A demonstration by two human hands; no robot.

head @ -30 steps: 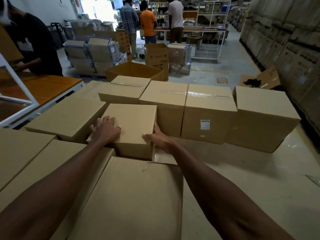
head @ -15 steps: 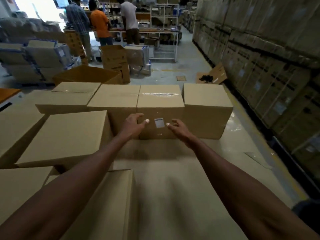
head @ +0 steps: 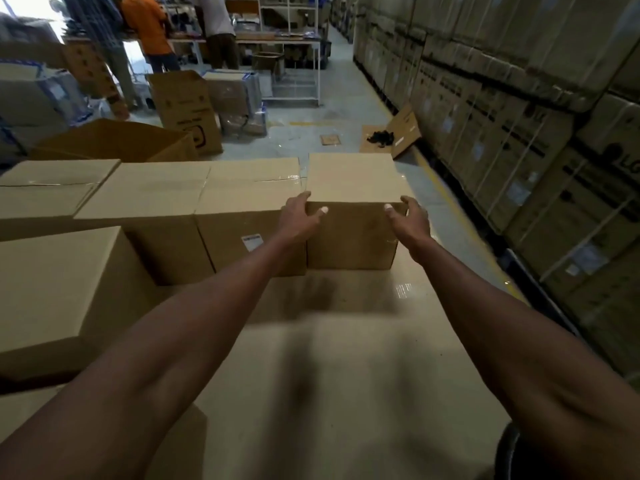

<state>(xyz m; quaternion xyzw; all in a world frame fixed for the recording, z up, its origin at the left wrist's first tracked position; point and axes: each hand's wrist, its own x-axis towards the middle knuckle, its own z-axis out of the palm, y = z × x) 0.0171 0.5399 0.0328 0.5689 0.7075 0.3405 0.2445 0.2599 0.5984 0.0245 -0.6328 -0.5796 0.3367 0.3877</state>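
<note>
A plain sealed cardboard box point(head: 351, 178) stands on the floor at the right end of a row of boxes. My left hand point(head: 300, 216) grips its upper left front corner, thumb on the front face and fingers wrapped over the left edge. My right hand point(head: 409, 219) holds the upper right front corner the same way, thumb on the front and fingers round the right side. Both arms are stretched forward. The box sits flat on the floor, touching the labelled box point(head: 249, 209) to its left.
More closed boxes point(head: 59, 282) fill the left side. A wall of stacked, strapped cartons point(head: 519, 116) runs along the right. Bare glossy floor point(head: 346, 358) lies between me and the box. An open carton point(head: 114, 140) and three people point(head: 149, 29) at benches are farther back.
I turned right along the row. Both hands left the small box at the left, passed the labelled box, and now grip the rightmost box at its top corners.
</note>
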